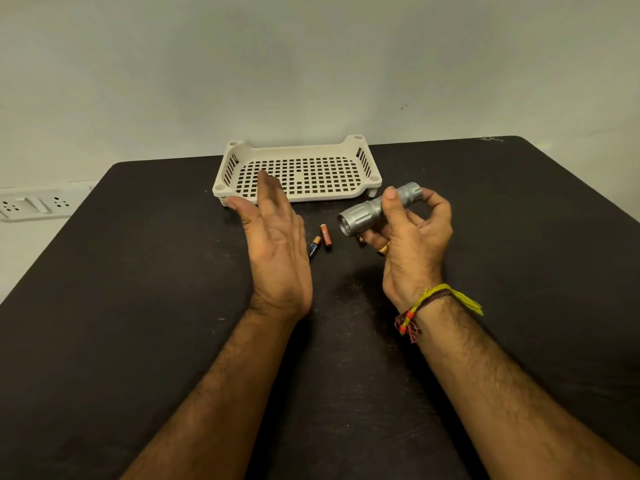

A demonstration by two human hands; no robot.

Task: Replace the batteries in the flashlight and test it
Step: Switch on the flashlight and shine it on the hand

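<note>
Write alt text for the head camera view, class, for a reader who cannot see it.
A person's right hand grips a silver flashlight above a black table, its lens facing the open left hand. Two batteries lie on the table between the hands, in front of a cream perforated tray.

Dark scuffed surface (pixel 138 306) stands against a plain pale wall (pixel 311 64); white socket strip (pixel 31 204) at left.

Dim, warm light; sharp centre, wide-angle bending at edges, soft shadows under arms
</note>
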